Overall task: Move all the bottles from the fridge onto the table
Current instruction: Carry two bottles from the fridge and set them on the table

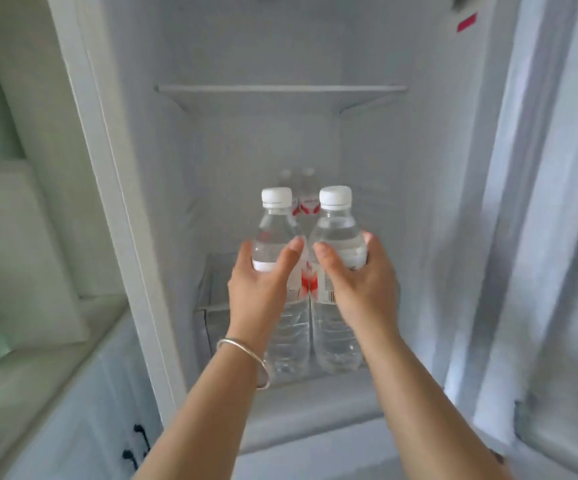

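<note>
Two clear water bottles with white caps and red-and-white labels stand side by side at the front of the open fridge. My left hand [259, 282] wraps around the left bottle [273, 230] at its label. My right hand [356, 282] grips the right bottle [337, 233] the same way. Behind them, further back in the fridge, two more bottles [306, 199] of the same kind show between the caps, mostly hidden. No table is in view.
An empty white fridge shelf [280, 90] runs across above the bottles. The open fridge door [564, 237] stands at the right. A pale counter [38, 358] with cabinets and black handles [138, 445] lies at the left.
</note>
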Motion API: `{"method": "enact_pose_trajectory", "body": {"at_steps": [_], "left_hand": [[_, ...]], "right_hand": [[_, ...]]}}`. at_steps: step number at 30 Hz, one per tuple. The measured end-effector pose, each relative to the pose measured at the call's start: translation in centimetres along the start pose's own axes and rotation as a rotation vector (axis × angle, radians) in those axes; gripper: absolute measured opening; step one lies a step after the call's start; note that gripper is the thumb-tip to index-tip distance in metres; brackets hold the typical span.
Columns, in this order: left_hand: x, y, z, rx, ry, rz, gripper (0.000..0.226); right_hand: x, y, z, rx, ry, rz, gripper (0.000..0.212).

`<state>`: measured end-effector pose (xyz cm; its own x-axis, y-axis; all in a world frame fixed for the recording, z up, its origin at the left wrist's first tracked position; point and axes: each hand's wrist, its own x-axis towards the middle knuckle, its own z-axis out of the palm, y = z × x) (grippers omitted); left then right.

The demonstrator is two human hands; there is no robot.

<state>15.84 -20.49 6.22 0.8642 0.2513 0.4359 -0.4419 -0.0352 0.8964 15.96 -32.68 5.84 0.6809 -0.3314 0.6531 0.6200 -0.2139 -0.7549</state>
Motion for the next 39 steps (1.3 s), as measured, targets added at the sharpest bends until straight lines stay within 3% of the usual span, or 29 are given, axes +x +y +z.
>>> {"method": "enact_pose_trajectory", "body": {"at_steps": [11, 19, 24, 30, 33, 37, 39], "left_hand": [[-23.2, 0.7, 7.4, -0.143, -0.518, -0.226, 0.065], [-39.1, 5.3, 19.7, -0.159, -0.774, -0.255, 0.064], [-49.9, 8.6, 28.6, -0.161, -0.862, -0.276, 0.067], [-59.7, 10.5, 37.8, -0.162, -0.960, -0.353, 0.055], [-61.9, 10.5, 41.9, -0.164, -0.960, -0.371, 0.054], [-62.1, 9.3, 48.1, -0.164, -0.950, -0.384, 0.059], [-61.5, 8.4, 51.5, -0.174, -0.921, -0.400, 0.059]], "right_hand": [[-16.8, -5.5, -23.5, -0.295, 0.291, 0.309, 0.022], [-25.5, -10.8, -42.7, -0.466, 0.500, 0.380, 0.031], [-29.2, -14.2, -56.7, -0.506, 0.556, 0.449, 0.030], [-31.6, -16.0, -68.9, -0.596, 0.583, 0.469, 0.032], [-31.2, -14.8, -73.4, -0.604, 0.595, 0.486, 0.037], [-29.0, -11.8, -78.2, -0.585, 0.596, 0.514, 0.022], [-26.9, -9.9, -80.3, -0.583, 0.589, 0.506, 0.029]]}}
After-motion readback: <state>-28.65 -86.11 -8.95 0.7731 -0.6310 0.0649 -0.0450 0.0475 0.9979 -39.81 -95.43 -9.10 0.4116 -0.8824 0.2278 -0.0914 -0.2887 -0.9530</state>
